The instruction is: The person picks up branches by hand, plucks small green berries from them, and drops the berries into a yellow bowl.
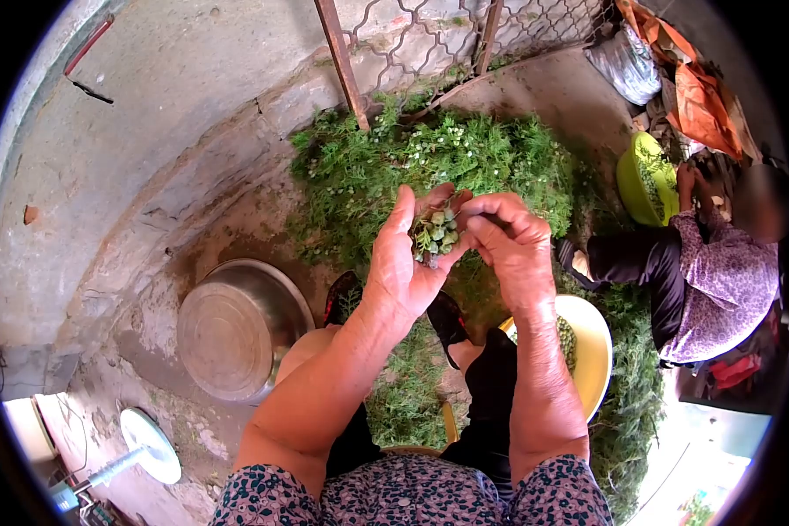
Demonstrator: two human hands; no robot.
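Note:
My left hand [397, 250] is cupped in front of me, palm up, around a small heap of green seed cones [441, 235] with bits of leafy sprig. Over its fingertips my right hand [513, 241] works with thumb and forefinger pinched together; whatever lies in the pinch is too small to make out. Beyond both hands spreads a pile of green conifer branches [491, 162] dotted with pale cones. Beside my right knee, partly behind my right forearm, stands a yellow basin [598, 351] containing green cones [567, 342].
At right a seated person [719, 280] in a patterned top reaches toward a lime-green basin [631, 188] of greenery. A large metal pot [228, 333] lies at left near the wall. A metal lattice [421, 44] borders the back. A fan-like stand [153, 445] is at lower left.

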